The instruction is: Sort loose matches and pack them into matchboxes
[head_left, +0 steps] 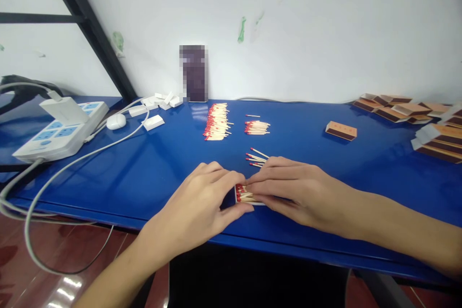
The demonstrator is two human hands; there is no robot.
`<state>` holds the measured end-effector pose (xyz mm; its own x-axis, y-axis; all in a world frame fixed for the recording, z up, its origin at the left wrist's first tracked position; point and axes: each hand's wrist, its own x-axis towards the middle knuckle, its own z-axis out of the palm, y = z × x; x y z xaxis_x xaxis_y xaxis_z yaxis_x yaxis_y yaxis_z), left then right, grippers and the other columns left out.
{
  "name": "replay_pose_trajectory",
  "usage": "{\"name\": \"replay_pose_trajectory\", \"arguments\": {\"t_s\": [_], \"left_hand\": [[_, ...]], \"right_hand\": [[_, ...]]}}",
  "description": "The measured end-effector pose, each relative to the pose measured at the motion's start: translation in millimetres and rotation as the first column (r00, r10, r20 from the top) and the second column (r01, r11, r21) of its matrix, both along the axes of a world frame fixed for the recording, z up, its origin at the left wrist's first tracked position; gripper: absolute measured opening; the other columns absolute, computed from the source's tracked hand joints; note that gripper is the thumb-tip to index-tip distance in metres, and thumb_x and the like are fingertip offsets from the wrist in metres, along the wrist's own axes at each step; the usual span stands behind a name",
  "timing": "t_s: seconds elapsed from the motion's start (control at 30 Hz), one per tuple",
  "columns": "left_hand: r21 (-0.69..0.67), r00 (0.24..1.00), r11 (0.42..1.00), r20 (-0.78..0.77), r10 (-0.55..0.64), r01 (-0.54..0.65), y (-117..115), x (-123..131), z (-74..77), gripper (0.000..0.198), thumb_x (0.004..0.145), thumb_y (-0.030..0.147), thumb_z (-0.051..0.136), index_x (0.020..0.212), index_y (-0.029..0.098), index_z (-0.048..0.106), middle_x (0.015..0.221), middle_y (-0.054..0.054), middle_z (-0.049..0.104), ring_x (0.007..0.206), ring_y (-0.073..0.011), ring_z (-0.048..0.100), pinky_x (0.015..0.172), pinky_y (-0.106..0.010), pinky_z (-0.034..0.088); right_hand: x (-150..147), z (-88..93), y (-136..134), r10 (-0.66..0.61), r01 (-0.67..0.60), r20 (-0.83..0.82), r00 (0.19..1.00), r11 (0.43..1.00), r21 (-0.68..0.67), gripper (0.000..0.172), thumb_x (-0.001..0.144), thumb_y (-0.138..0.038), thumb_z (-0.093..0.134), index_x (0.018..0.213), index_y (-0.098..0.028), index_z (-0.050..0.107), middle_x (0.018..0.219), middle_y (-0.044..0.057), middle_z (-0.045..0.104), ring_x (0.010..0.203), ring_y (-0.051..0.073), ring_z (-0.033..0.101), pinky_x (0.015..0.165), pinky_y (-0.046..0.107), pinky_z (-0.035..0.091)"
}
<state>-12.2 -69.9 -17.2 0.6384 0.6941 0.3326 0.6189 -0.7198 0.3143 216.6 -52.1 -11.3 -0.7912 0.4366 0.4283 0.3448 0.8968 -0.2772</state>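
My left hand (202,204) and my right hand (292,187) meet near the front edge of the blue table (144,178). Between them lies a small white matchbox tray (245,195) filled with red-tipped matches. Fingers of both hands curl round it, the left at its left end, the right lying over its right part. A few loose matches (257,158) lie just beyond the right fingertips. Further back sit a long row of matches (216,121) and a smaller bundle of matches (257,127).
A white power strip (59,130) with grey cables (54,173) is at the left. Small white box trays (159,106) lie near the wall. One brown matchbox sleeve (341,130) sits alone; stacks of sleeves (415,115) fill the right. A dark upright object (194,73) leans on the wall.
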Motion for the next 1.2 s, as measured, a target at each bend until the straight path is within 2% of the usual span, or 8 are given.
{"name": "replay_pose_trajectory", "arguments": {"t_s": [0.17,0.33,0.5,0.7,0.9,1.07,1.2], "left_hand": [[0.006,1.0,1.0,-0.015,-0.002,0.002,0.1,0.4,0.2,0.022,0.092,0.039,0.062,0.1,0.02,0.059,0.094,-0.001,0.065,0.086,-0.0177,0.057,0.079,-0.034,0.042],[0.025,0.997,0.998,-0.046,-0.054,0.055,0.9,-0.8,1.2,0.024,0.096,0.038,0.055,0.114,0.022,0.059,0.104,-0.002,0.067,0.094,-0.0191,0.057,0.086,-0.036,0.041],[0.025,0.995,0.998,-0.078,-0.058,0.06,0.1,-2.3,1.2,0.03,0.098,0.039,0.051,0.124,0.027,0.059,0.108,-0.002,0.065,0.096,-0.0188,0.055,0.086,-0.036,0.039],[0.07,0.996,0.995,-0.069,-0.06,0.065,0.4,-0.9,1.4,0.024,0.097,0.039,0.055,0.111,0.023,0.065,0.104,0.0,0.068,0.092,-0.0177,0.057,0.083,-0.035,0.038],[0.082,0.997,0.995,-0.057,-0.052,0.056,1.9,0.3,0.7,0.023,0.095,0.039,0.058,0.108,0.021,0.064,0.103,0.001,0.07,0.093,-0.017,0.059,0.083,-0.035,0.037],[0.077,0.997,0.995,-0.056,-0.057,0.061,1.0,-0.4,1.9,0.023,0.096,0.038,0.057,0.111,0.021,0.06,0.103,0.0,0.069,0.092,-0.0178,0.059,0.082,-0.035,0.036],[0.056,0.997,0.997,-0.05,-0.052,0.055,0.9,-0.7,2.0,0.019,0.096,0.039,0.057,0.102,0.021,0.06,0.1,0.0,0.069,0.091,-0.0179,0.058,0.081,-0.034,0.036]], "right_hand": [[2.4,2.5,-0.9,-0.039,0.039,0.01,0.999,0.999,0.0,0.021,0.095,-0.023,0.055,0.109,-0.022,0.07,0.108,0.006,0.071,0.1,0.017,0.066,0.094,0.034,0.052],[11.9,11.9,5.4,-0.07,0.073,0.04,0.997,0.995,-0.072,0.017,0.093,-0.021,0.053,0.1,-0.021,0.068,0.102,0.006,0.069,0.088,0.015,0.065,0.078,0.027,0.053],[17.9,11.6,12.5,-0.107,0.109,0.11,0.988,0.994,-0.015,0.014,0.095,-0.026,0.049,0.099,-0.019,0.06,0.096,0.008,0.063,0.085,0.018,0.059,0.075,0.032,0.047],[12.5,3.5,12.8,-0.111,0.118,0.149,0.983,0.992,-0.04,0.015,0.098,-0.03,0.045,0.101,-0.019,0.054,0.097,0.007,0.058,0.086,0.019,0.053,0.08,0.035,0.042],[8.6,1.5,13.3,-0.124,0.138,0.164,0.979,0.988,-0.073,0.014,0.098,-0.03,0.045,0.1,-0.019,0.053,0.094,0.006,0.056,0.082,0.018,0.05,0.077,0.035,0.04],[7.8,2.0,9.6,-0.092,0.092,0.099,0.991,0.996,0.0,0.013,0.095,-0.023,0.047,0.101,-0.018,0.057,0.094,0.008,0.058,0.083,0.019,0.052,0.077,0.034,0.041],[3.7,1.9,3.5,-0.017,0.015,0.026,1.0,0.997,0.082,0.013,0.093,-0.024,0.052,0.099,-0.017,0.062,0.096,0.009,0.063,0.083,0.018,0.056,0.079,0.035,0.044]]}}
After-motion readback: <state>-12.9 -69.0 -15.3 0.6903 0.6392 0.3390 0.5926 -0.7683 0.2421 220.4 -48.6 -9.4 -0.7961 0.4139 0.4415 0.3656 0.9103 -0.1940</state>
